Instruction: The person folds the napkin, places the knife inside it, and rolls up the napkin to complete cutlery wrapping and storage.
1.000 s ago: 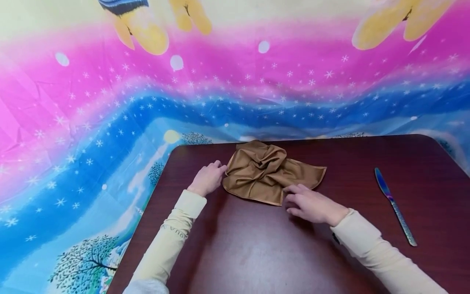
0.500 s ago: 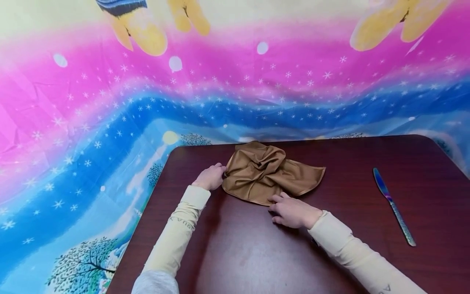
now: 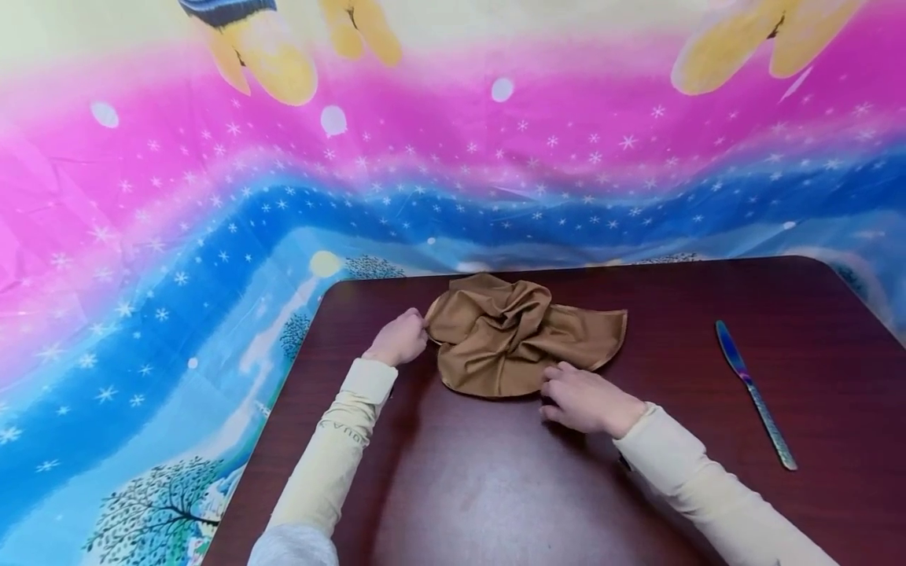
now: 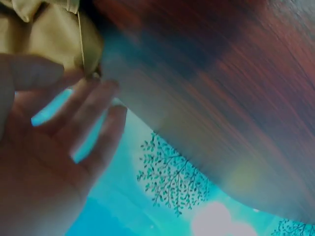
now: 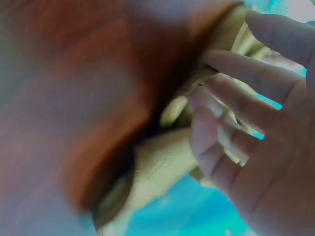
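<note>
A crumpled brown cloth (image 3: 488, 338) with stitched edges lies at the far side of the table, its folds twisted together in the middle. At its left edge, my left hand (image 3: 399, 336) pinches the fabric; the left wrist view shows the thumb and forefinger at the hem, the other fingers spread. My right hand (image 3: 591, 399) is at the near right edge, fingers bent and holding the cloth there. In the right wrist view the fabric (image 5: 162, 157) runs behind the fingers, but blur hides the exact grip.
A shiny, rainbow-tinted table knife (image 3: 754, 393) lies right of the cloth. The dark reddish-brown table (image 3: 495, 487) has rounded far corners. Behind it hangs a pink and blue printed backdrop (image 3: 453, 173).
My right hand went left along the near edge, then back right, and the near part of the cloth shifted right. My left hand drew its edge slightly left.
</note>
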`<state>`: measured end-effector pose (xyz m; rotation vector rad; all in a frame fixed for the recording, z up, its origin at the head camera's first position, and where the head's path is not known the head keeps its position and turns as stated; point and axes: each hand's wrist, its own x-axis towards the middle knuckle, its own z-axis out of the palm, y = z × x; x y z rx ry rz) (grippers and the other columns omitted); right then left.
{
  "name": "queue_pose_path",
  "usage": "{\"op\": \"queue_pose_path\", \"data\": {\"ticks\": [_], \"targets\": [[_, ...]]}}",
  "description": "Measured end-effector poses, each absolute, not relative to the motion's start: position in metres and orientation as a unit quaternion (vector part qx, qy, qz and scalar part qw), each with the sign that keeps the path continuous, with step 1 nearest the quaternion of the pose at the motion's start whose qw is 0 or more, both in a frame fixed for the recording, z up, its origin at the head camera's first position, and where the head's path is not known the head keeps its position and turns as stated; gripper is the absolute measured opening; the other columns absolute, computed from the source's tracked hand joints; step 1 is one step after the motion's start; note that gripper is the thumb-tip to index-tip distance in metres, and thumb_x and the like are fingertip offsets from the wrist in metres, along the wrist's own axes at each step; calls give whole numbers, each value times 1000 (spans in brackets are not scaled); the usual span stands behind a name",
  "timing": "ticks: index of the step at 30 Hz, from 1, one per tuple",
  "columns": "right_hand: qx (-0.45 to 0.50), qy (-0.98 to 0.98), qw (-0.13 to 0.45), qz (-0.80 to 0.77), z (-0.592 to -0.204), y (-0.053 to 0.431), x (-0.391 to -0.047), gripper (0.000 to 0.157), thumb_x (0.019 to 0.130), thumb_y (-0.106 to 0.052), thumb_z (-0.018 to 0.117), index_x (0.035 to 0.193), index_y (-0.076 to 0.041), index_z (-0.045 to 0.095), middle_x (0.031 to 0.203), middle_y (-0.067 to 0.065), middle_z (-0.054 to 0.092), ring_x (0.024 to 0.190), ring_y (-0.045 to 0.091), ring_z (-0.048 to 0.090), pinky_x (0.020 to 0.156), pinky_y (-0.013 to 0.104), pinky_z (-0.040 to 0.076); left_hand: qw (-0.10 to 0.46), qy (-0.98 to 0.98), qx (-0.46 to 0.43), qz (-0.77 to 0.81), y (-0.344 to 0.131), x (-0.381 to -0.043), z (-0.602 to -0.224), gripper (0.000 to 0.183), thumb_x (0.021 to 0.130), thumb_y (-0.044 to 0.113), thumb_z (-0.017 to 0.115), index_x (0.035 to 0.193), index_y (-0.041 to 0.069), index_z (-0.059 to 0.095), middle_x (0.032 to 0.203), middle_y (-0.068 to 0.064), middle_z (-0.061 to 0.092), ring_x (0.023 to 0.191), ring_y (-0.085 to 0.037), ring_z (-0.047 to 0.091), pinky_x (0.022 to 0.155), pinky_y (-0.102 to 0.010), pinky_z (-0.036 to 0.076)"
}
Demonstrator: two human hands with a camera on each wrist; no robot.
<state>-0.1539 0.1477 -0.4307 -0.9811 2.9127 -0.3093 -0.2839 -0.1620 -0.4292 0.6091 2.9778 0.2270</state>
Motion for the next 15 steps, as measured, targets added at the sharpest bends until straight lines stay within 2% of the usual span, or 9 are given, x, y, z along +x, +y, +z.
{"op": "queue_pose_path", "data": {"ticks": [4, 6, 8, 11, 13, 15], "targets": [[-256, 962, 59, -77, -414, 171, -144, 35, 87, -31, 68, 58, -19, 53, 62, -2, 52, 59, 16, 51, 55, 35, 44, -3, 988, 121, 94, -173, -279, -420, 26, 90, 18, 53, 70, 9, 66, 89, -12, 65, 81, -30, 64, 72, -47, 53], [-221, 969, 92, -67, -406, 183, -139, 39, 86, -33, 69, 57, -19, 49, 57, -2, 48, 52, 13, 45, 50, 32, 39, -8, 991, 89, 98, -178, -276, -416, 32, 89, 23, 54, 60, 11, 59, 79, -10, 64, 75, -30, 64, 67, -46, 52], [-202, 971, 113, -59, -402, 192, -135, 35, 85, -33, 71, 61, -16, 51, 58, -1, 48, 53, 13, 44, 50, 32, 38, 0, 993, 72, 91, -180, -274, -414, 37, 89, 27, 54, 55, 13, 52, 72, -10, 62, 70, -29, 62, 64, -45, 50], [-202, 971, 112, -54, -401, 197, -134, 28, 83, -31, 73, 68, -15, 55, 67, 0, 51, 63, 16, 49, 55, 35, 41, 8, 994, 92, 65, -179, -271, -413, 26, 87, 26, 55, 66, 12, 56, 79, -10, 61, 76, -30, 62, 67, -46, 50], [-223, 967, 104, -59, -405, 196, -134, 24, 82, -32, 74, 72, -17, 58, 75, 0, 54, 72, 19, 52, 60, 37, 44, 11, 990, 132, 55, -177, -271, -415, 15, 86, 22, 56, 84, 9, 64, 94, -12, 62, 87, -33, 63, 73, -50, 51], [-250, 961, 101, -69, -410, 192, -133, 20, 80, -31, 75, 75, -20, 60, 81, -1, 55, 80, 23, 53, 66, 39, 46, 13, 980, 191, 47, -174, -271, -418, 23, 86, 16, 57, 105, 8, 67, 113, -13, 61, 102, -36, 61, 81, -53, 51]]}}
